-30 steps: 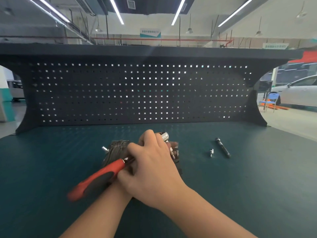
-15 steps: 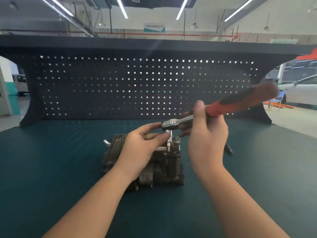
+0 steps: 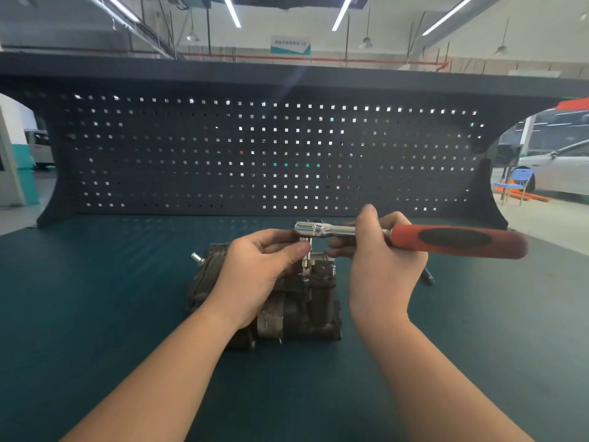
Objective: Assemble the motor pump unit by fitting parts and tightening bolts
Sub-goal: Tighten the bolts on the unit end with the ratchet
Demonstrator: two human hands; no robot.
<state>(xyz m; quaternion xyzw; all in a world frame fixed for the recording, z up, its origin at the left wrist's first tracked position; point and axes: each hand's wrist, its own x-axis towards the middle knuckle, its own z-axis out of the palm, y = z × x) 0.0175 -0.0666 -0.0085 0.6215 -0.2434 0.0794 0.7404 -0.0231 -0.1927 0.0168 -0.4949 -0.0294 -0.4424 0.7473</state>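
A dark pegboard point(image 3: 287, 154) backs the teal surface point(image 3: 95, 298), and the motor pump unit point(image 3: 299, 301) sits on that surface near the middle, directly ahead of the person, low enough that both hands can work down on it from above. The ratchet wrench point(image 3: 408, 239) lies roughly level above the unit, its red handle running off to the right and its chromed head over the unit's top, with a socket extension point(image 3: 305, 253) dropping straight down toward what is probably a bolt; the bolt itself is hidden. The right hand point(image 3: 379, 266) grips the wrench shaft just ahead of the red grip, likely choking up for control rather than leverage. The left hand point(image 3: 261, 269) pinches the extension just under the head between thumb and fingers, apparently to steady it upright on the fastener, its wrist over the unit's body. A slim dark tool point(image 3: 427, 277) lies on the surface just right of the right hand, mostly hidden behind it.
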